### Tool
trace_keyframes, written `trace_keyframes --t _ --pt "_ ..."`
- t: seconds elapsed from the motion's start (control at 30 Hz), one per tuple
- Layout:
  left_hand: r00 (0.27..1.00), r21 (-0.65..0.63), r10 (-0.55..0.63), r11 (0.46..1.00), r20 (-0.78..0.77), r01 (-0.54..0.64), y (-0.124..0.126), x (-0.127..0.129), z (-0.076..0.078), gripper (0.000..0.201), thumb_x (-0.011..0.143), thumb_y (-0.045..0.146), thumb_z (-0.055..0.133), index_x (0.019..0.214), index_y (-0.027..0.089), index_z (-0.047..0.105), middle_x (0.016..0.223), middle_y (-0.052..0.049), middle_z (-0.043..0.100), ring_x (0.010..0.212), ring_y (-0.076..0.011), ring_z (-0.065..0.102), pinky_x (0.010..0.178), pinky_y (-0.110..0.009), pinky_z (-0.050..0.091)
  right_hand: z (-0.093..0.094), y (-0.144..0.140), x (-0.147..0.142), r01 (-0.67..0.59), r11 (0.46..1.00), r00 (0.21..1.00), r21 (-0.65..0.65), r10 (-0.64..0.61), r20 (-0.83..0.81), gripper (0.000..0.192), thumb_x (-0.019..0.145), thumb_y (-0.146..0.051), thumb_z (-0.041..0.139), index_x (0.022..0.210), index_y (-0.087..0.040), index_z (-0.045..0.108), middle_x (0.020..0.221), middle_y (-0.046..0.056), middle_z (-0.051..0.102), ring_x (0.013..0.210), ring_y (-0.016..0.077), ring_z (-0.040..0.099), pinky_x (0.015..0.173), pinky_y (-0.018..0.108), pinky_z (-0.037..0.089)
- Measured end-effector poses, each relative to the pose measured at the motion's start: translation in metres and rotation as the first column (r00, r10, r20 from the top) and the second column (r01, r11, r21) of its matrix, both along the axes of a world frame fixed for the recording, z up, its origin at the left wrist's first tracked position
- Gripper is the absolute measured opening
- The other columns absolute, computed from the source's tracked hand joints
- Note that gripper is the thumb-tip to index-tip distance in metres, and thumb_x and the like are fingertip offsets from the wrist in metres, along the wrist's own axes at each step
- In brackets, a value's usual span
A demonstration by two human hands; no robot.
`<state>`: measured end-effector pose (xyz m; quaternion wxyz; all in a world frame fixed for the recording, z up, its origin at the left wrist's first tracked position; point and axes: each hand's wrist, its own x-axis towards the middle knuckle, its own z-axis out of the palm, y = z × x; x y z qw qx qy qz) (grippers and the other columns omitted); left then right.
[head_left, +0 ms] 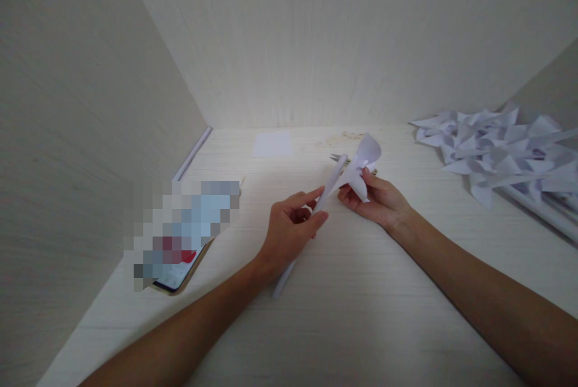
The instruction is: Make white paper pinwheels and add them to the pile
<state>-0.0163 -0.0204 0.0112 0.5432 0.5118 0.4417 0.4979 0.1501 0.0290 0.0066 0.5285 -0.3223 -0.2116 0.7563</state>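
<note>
A thin white rolled-paper stick slants from lower left to upper right, held between the thumb and fingers of my left hand. My right hand pinches a white paper pinwheel by its middle, its curled blades fanning out above the fingers. The pinwheel is close beside the stick's upper end; whether the two are joined I cannot tell. Behind them on the table lies a metal tool with pointed tips, partly covered by the stick and pinwheel.
At the right is a pile of white paper pinwheels, with rolled sticks beneath. A phone, partly blurred out, lies at left. Another paper stick rests along the left wall. A white paper square and small scattered bits lie near the back wall.
</note>
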Motion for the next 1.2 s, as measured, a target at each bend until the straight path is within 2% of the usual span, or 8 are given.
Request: trace_keyframes --t 0.17,0.27,0.47,0.63,0.9,1.03,1.2 --pt "1.0 0.004 -0.02 1.0 -0.019 0.02 -0.001 -0.001 0.0 0.038 0.058 0.015 0.066 0.095 0.022 0.067 0.069 0.003 0.055 0.039 -0.0005 0.041 0.033 -0.015 0.035 0.0 -0.001 -0.001 0.003 0.999 1.0 -0.048 -0.004 -0.03 0.022 0.049 -0.018 0.078 0.059 -0.02 0.058 0.059 -0.007 0.063 0.054 0.007 0.054 0.055 0.021 0.045" --pt "1.0 -0.014 -0.026 1.0 -0.006 0.026 0.0 -0.002 0.0 0.039 0.058 0.015 0.066 0.097 0.021 0.066 0.068 0.003 0.054 0.038 -0.0004 0.041 0.033 -0.015 0.035 0.001 -0.001 -0.002 0.008 0.999 0.999 -0.042 -0.01 -0.042 0.019 0.052 -0.018 0.076 0.059 -0.02 0.058 0.058 -0.007 0.062 0.053 0.0066 0.054 0.053 0.019 0.045" --pt "1.0 -0.042 -0.026 0.999 0.001 0.026 0.001 -0.002 -0.002 0.039 0.058 0.015 0.066 0.096 0.02 0.066 0.069 0.003 0.054 0.038 0.0 0.042 0.033 -0.014 0.034 0.002 -0.001 -0.003 -0.016 1.0 0.999 0.007 0.017 -0.036 0.013 0.061 -0.021 0.07 0.069 -0.02 0.061 0.08 -0.002 0.068 0.068 0.01 0.059 0.06 0.021 0.049" --pt "1.0 -0.055 -0.029 0.998 0.001 0.029 0.002 -0.001 -0.002 0.039 0.057 0.016 0.067 0.096 0.018 0.066 0.069 0.003 0.054 0.037 0.0002 0.043 0.033 -0.014 0.034 0.002 -0.002 -0.003 0.005 0.999 1.0 0.042 -0.004 -0.024 0.018 0.057 -0.021 0.074 0.068 -0.02 0.06 0.081 -0.002 0.068 0.072 0.0101 0.06 0.065 0.021 0.051" --pt "1.0 -0.074 -0.017 0.997 0.011 0.018 0.002 -0.001 0.001 0.038 0.055 0.016 0.068 0.093 0.017 0.067 0.068 0.003 0.053 0.036 0.0001 0.043 0.033 -0.014 0.034 0.004 -0.003 -0.007 0.079 0.993 0.995 0.091 -0.085 0.06 0.019 0.054 -0.021 0.075 0.064 -0.02 0.059 0.07 -0.003 0.066 0.071 0.012 0.058 0.072 0.026 0.051" --pt "1.0 -0.08 -0.026 0.996 0.011 0.027 0.001 -0.001 0.002 0.038 0.056 0.016 0.067 0.094 0.017 0.067 0.066 0.004 0.052 0.036 0.0 0.043 0.033 -0.014 0.034 0.005 -0.003 -0.009 0.131 0.987 0.988 0.096 -0.138 0.071 0.019 0.054 -0.021 0.075 0.059 -0.02 0.057 0.062 -0.003 0.064 0.067 0.0119 0.058 0.069 0.027 0.052" --pt "0.999 -0.071 -0.034 0.997 0.017 0.035 0.001 -0.001 0.0 0.038 0.056 0.015 0.067 0.094 0.018 0.067 0.066 0.004 0.052 0.035 0.0001 0.043 0.033 -0.014 0.034 0.006 -0.002 -0.01 0.16 0.983 0.983 0.094 -0.168 0.078 0.018 0.053 -0.021 0.075 0.062 -0.019 0.06 0.063 -0.002 0.064 0.065 0.012 0.057 0.067 0.028 0.053"
